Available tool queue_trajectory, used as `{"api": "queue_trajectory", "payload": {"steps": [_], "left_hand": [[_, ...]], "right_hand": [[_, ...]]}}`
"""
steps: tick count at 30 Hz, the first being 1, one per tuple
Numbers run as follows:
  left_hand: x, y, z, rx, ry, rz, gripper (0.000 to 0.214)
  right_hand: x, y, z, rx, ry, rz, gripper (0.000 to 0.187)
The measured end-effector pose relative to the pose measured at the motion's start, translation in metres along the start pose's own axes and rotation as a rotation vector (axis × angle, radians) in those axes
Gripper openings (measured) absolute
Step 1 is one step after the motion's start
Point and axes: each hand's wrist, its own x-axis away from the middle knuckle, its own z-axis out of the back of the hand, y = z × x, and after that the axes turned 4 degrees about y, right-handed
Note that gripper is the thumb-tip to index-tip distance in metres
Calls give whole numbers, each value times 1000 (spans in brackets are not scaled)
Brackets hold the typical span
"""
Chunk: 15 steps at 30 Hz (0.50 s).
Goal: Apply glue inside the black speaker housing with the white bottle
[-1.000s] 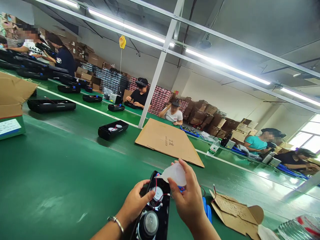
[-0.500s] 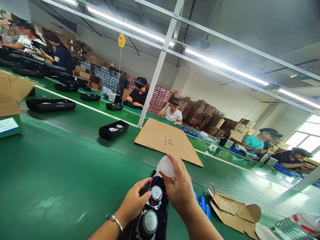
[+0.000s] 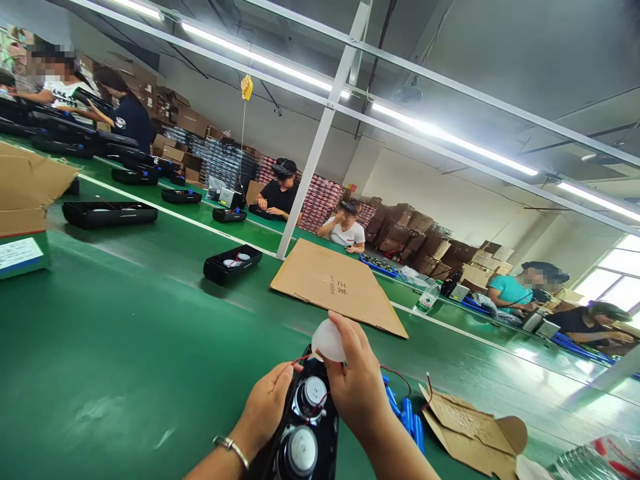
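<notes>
My right grip [image 3: 357, 390] has shifted left, pinching a translucent white plastic piece [image 3: 327, 340] at 12 o'clock above the black speaker housing [image 3: 305, 427], which my left grip [image 3: 263, 407] clasps at 9 o'clock.

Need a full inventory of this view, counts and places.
open speaker housing: 1, black, between the hands
round drivers: 2, silver centres, in that housing
plastic dome: 1, translucent white, in the right hand
red wire: count unclear, by the housing
blue cylinders: several, blue, right of the housing
torn cardboard: 1, brown, lower right
cardboard sheet: 1, tan, ahead on the belt
other housings: several, black, along the belt
green belt: 1, green, across the view
co-workers: 6, along the line
cartons: many, brown, stacked behind
bracelet: 1, silver, left wrist
left hand: on the housing
right hand: holding the dome
</notes>
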Motion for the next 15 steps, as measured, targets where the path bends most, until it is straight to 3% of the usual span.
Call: {"api": "queue_trajectory", "payload": {"steps": [15], "left_hand": [[0,-2,0,-26,-5,-17,38]], "right_hand": [[-3,-3,-1,14,-3,37,56]]}}
